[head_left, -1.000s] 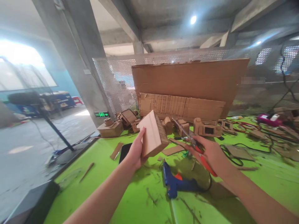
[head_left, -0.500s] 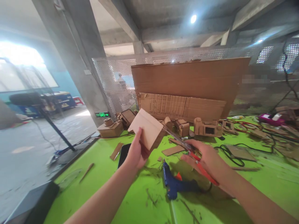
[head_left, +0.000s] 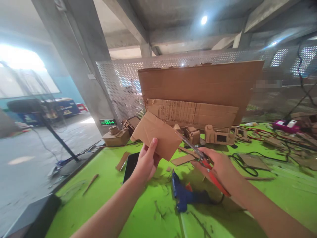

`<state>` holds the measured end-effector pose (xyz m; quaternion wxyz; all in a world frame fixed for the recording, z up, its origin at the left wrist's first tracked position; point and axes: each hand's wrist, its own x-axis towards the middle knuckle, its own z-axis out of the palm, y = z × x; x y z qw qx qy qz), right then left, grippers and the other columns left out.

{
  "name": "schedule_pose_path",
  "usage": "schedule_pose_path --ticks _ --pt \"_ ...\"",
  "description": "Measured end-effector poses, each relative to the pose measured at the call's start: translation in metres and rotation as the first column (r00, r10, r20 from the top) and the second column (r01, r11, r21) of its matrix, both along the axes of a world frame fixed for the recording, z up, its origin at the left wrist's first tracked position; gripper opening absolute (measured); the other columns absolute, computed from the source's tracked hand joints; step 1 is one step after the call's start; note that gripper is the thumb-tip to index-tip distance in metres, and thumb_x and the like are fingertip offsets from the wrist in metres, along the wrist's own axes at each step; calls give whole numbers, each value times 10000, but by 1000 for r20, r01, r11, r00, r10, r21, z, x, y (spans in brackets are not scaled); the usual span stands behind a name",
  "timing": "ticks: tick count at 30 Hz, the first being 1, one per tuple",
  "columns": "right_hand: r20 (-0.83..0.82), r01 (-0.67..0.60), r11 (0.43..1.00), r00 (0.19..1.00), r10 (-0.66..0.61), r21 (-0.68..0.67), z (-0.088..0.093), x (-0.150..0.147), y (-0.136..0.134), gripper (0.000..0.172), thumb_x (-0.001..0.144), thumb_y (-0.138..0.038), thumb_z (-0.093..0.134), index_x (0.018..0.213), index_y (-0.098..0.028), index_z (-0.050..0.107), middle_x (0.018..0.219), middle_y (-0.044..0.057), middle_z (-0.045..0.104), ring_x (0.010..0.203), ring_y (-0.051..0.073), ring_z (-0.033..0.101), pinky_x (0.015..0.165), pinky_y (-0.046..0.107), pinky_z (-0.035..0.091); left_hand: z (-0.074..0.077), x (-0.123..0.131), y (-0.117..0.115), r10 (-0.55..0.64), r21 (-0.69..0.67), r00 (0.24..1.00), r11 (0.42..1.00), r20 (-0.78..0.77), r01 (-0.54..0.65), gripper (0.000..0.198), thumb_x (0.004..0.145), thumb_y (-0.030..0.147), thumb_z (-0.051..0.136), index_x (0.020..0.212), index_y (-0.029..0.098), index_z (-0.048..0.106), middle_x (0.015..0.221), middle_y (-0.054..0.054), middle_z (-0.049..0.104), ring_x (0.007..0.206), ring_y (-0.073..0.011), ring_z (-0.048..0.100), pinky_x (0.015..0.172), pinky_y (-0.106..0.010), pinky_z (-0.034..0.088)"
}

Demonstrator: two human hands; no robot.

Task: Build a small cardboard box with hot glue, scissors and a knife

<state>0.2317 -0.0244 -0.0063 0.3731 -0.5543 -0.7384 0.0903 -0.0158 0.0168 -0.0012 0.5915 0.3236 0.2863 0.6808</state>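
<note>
In the centre of the frame, the left hand [head_left: 146, 162] pinches a flat cardboard piece [head_left: 158, 135] at its lower edge, thumb in front and fingers closed behind. It holds the piece tilted above the green table [head_left: 104, 185]. Right of centre, the right hand [head_left: 219, 167] is clenched round the red handles of scissors [head_left: 189, 144], whose blades point up-left to the piece's right edge. A blue glue gun [head_left: 184, 195] lies below, between the hands.

Brown cardboard piece [head_left: 158, 135]; red-handled scissors [head_left: 204, 163]; green table [head_left: 148, 215].
</note>
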Motion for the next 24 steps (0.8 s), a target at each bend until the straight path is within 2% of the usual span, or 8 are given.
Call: schedule_pose_path --ticks 3,7,11,14,17,20,24 --pt "16 16 1000 1000 -16 12 4 0 0 288 879 -491 669 1005 -249 758 809 13 756 718 221 706 683 281 511 1 1 -1 6 23 1000 1000 -27 -5 484 751 417 903 1139 245 671 1357 -76 707 1247 -271 670 1000 -345 595" --pt "24 53 999 998 -53 -12 5 4 2 307 848 -520 695 951 -241 771 670 -5 730 575 197 667 564 255 479 1 2 -2 1 22 999 1000 -45 0 516 730 434 914 1135 246 656 1390 -81 684 1242 -272 668 1012 -362 587" --pt "61 71 997 996 -71 7 2 10 5 319 875 -537 665 939 -241 764 677 4 733 572 197 668 563 259 475 1 2 -4 -3 20 999 1000 -48 3 557 732 425 913 1191 252 649 1385 -84 685 1227 -266 672 989 -350 595" --pt "118 76 997 990 -76 4 3 12 4 335 912 -555 615 897 -245 741 619 -1 682 552 202 644 543 273 453 2 1 -4 -7 28 998 1000 -57 8 505 728 394 919 1142 248 670 1346 -71 708 1200 -255 685 965 -336 602" --pt "164 27 999 986 -30 24 7 11 1 289 908 -512 643 967 -241 724 719 19 701 630 218 655 597 294 486 3 -2 -2 -8 33 999 999 -51 10 492 714 358 928 1126 249 681 1272 -56 741 1164 -240 698 949 -331 601" --pt "177 -7 997 984 -7 78 11 9 -1 328 891 -500 679 1056 -218 706 837 59 708 724 241 661 664 327 523 2 -3 0 2 34 998 999 -69 0 540 665 325 956 1123 244 684 1209 -48 762 1122 -227 710 932 -315 596" --pt "166 -31 986 986 4 162 7 8 1 286 915 -459 658 1033 -204 709 818 61 678 726 237 647 654 324 521 1 -4 -2 1 2 996 1000 -87 -1 528 607 308 986 1040 235 693 1091 -30 786 1077 -218 720 943 -307 586"
